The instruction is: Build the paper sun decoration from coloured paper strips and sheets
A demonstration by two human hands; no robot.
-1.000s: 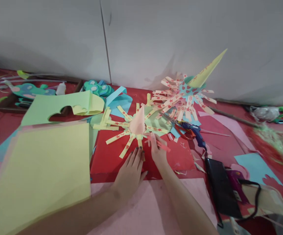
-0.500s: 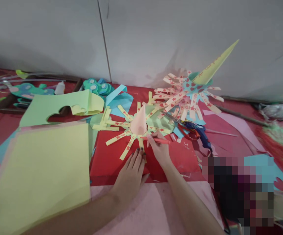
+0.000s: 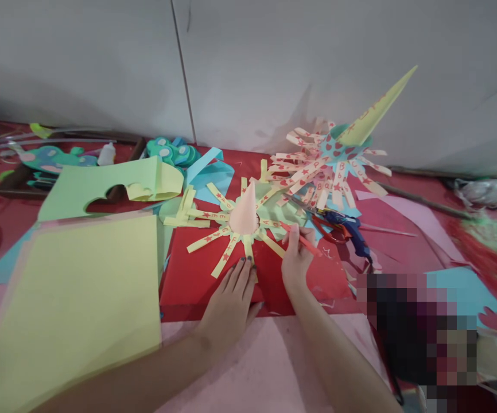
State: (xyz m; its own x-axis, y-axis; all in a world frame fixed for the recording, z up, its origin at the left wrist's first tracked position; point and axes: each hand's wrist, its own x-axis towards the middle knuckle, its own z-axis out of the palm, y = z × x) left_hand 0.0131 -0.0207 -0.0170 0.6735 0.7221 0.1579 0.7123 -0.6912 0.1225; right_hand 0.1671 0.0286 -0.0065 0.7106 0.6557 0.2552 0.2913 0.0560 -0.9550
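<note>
In my right hand (image 3: 296, 255) is a red marker (image 3: 309, 245), its tip by the right-hand strip of a paper craft. That craft has a pale pink paper cone (image 3: 244, 212) at its middle and yellow paper strips (image 3: 226, 257) spread around it, several bearing red letters and stars. My left hand (image 3: 233, 289) lies flat, fingers stretched out over the end of the front strip. Under both hands is a red sheet or board (image 3: 188, 281). The strip at the lower right of the cone shows no marks that I can make out.
A finished-looking paper craft with a tall yellow cone (image 3: 375, 112) stands behind right. Scissors (image 3: 330, 229) and a blue glue gun (image 3: 352, 229) lie in front of it. Yellow paper sheets (image 3: 89, 292) and a cut green sheet (image 3: 76, 189) are at left. A blurred-out person is at lower right.
My right hand has moved right with the red marker, from the front strip beside the cone to the right-hand strip. My left hand stays in nearly the same place.
</note>
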